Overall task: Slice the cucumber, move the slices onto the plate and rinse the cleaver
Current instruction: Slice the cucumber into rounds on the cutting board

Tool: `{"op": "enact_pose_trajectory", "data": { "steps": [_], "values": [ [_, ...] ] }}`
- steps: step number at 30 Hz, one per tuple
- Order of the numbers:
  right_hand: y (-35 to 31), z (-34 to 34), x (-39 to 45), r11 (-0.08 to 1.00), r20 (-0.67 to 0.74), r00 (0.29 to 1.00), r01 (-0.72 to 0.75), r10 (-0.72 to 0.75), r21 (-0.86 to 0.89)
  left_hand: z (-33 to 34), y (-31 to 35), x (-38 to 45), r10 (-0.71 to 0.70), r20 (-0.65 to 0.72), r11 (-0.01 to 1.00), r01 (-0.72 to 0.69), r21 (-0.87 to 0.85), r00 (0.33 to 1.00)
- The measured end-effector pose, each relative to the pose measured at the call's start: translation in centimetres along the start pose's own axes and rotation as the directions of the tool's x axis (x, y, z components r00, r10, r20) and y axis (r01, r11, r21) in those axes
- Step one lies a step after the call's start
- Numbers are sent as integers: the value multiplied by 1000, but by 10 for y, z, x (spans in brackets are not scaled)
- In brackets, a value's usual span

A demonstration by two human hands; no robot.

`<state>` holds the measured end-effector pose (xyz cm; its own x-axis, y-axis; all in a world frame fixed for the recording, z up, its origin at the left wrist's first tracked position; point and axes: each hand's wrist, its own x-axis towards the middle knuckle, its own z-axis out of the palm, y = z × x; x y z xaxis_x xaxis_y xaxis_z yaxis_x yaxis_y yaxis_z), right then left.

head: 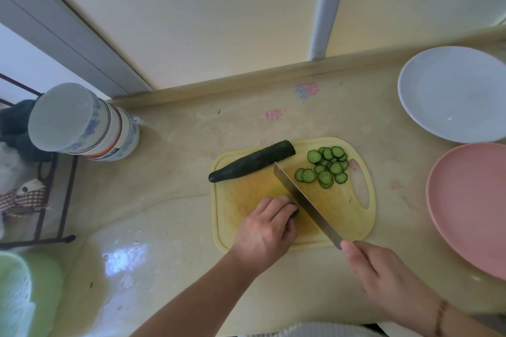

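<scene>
Currently, observations from the head view:

Board: a yellow board (342, 216) is lying flat on the beige counter (169, 172), its handle hole pointing right.

Left hand: the left hand (267, 230) is resting on the board's near-left part, fingers curling down over a cucumber piece (295, 213); only a small dark green bit is showing at the fingertips, just beside the blade.

Right hand: the right hand (383, 273) is gripping the cleaver (305, 202) at its handle end, fingers wrapping round it and the thumb lying along the top. The handle itself is hiding under the hand.

Cleaver: the blade is running diagonally across the board, from the near right up to the far left, its tip ending just beside the cucumber (253, 161). Whether the edge is touching the board cannot be told.

Cucumber: one long dark uncut length is lying at the board's far-left edge, tilting up to the right.

Slices: a loose pile of round slices (327, 169) is sitting on the board's far-right part, right of the blade, some overlapping.

Plates: a white plate (427, 107) is sitting far right on the counter; a pink plate (451, 216) is sitting nearer, right of the board. Neither is holding slices.

Surroundings: stacked bowls (90, 128) are standing at far left, beside a black wire rack (54, 200); a pale green basket (16, 293) is showing in the near-left corner.
</scene>
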<state>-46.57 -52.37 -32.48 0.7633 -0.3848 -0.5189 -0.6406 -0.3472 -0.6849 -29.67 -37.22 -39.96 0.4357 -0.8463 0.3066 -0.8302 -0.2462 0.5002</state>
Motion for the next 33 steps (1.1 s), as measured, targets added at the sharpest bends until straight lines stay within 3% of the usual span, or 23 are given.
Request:
{"op": "enact_pose_trajectory", "data": {
  "steps": [18,33],
  "values": [
    [-14,-1,-14,998,26,1000,-1,0,55,0,0,0,-13,-7,1000,13,-21,1000],
    [-1,6,7,999,42,999,-29,30,-24,-2,0,1,-51,-8,998,51,-47,999]
  ]
}}
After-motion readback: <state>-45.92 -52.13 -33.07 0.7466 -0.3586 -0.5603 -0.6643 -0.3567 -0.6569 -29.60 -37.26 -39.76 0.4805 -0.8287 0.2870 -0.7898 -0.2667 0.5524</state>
